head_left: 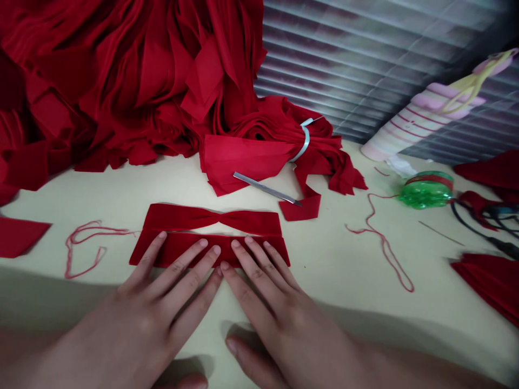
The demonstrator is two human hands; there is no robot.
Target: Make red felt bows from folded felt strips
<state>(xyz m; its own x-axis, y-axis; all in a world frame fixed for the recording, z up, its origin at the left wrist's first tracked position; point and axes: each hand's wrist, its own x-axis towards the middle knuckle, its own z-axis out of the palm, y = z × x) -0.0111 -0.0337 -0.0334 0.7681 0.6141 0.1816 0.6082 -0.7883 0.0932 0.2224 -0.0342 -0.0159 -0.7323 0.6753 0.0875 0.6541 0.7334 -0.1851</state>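
head view. two hands (138, 308) (284, 319) rest palm-down on the table (324, 281), side by side, not touching each other. the fingers (190, 265) of each hand are slightly spread and straight, with four fingertips per hand on one flat red velvet strip (208, 251); nothing is pinched. both thumbs lie lower, off the strip. one pinched, bow-shaped red velvet piece (211, 220) lies just beyond the strip, touching its far edge.

count of other items on the table: two loose lengths of red yarn, one left (81, 248) and one right (381, 243) of the hands. one steel strip (263, 188) lies on one bundle of red fabric (243, 156), which is bound by one white band (304, 141). one large heap of red fabric (121, 92) lies behind it. three separate red fabric pieces are at the edges: one left (20, 235), two right (490, 170) (490, 286). one green plastic spool (425, 190) stands near the right yarn. one black cable (478, 227) lies at right. one pink-and-white cone (405, 127) lies far right, with one pair of yellow scissors (466, 89) on it. window blinds (344, 65) fill the background.
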